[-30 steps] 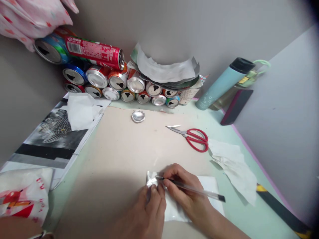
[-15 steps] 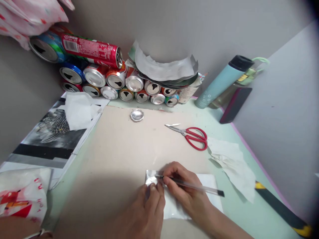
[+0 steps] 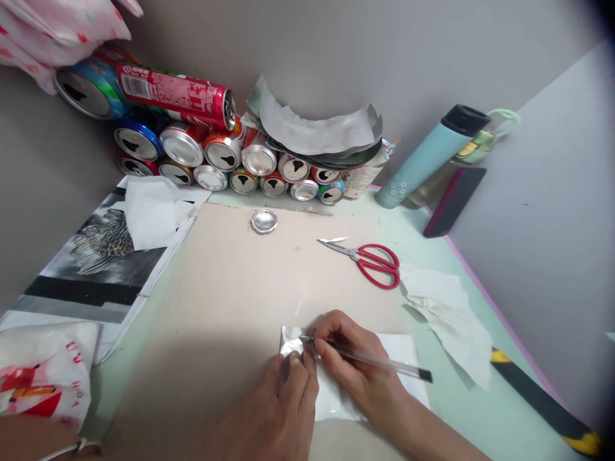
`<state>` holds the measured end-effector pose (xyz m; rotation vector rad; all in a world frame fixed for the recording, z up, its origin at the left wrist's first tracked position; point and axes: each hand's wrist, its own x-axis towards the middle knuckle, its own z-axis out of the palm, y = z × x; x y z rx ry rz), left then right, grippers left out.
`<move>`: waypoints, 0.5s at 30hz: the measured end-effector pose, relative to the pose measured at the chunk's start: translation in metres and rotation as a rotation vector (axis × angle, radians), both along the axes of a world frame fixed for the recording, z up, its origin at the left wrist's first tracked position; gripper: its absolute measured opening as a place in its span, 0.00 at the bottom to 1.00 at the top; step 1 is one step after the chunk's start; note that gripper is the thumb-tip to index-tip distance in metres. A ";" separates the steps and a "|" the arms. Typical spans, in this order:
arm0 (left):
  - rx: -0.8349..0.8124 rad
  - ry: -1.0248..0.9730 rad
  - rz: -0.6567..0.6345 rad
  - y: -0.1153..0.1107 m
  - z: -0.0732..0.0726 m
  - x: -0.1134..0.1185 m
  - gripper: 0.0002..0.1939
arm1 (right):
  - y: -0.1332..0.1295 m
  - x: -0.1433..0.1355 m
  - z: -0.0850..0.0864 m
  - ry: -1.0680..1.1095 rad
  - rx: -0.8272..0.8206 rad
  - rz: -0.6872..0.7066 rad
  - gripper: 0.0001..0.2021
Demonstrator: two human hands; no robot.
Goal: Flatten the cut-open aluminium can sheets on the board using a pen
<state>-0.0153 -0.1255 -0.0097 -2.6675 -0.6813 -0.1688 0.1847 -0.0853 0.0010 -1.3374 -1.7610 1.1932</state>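
In my right hand (image 3: 358, 368) is a slim pen (image 3: 384, 365) with a clear barrel and dark end cap, pinched near its point. The pen tip rests at a small shiny piece of metal sheet (image 3: 290, 339). Fingertips of my left hand (image 3: 288, 397) press down on that sheet from its near side, bent and close together. Beneath both lies a folded white paper pad (image 3: 336, 400), partly covered by my hands. What is marked under the tip is too small to make out.
Red-handled scissors (image 3: 379, 266), a small round metal dish (image 3: 264, 221) and crumpled white paper (image 3: 451, 320) lie beyond my hands. Stacked drink cans (image 3: 223, 153) line the wall. A blue bottle (image 3: 418, 160), dark phone-like slab (image 3: 454, 202), cutter (image 3: 542, 400) and plastic bag (image 3: 48, 371) flank them.
Almost nothing differs. The pen tip has shifted very slightly on the metal sheet, and both hands keep their places.
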 end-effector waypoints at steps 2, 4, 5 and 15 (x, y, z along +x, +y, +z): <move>0.005 0.021 -0.017 0.001 0.002 -0.001 0.23 | 0.000 0.000 -0.001 0.003 -0.018 -0.016 0.08; -0.017 0.034 -0.017 0.002 0.005 -0.002 0.23 | 0.000 0.000 -0.002 -0.012 -0.034 -0.020 0.08; -0.026 0.028 -0.012 0.003 0.007 -0.002 0.24 | 0.000 0.000 -0.003 -0.021 -0.038 -0.014 0.08; -0.022 0.048 -0.029 0.005 0.013 -0.003 0.24 | 0.001 0.001 -0.001 -0.022 0.007 -0.010 0.09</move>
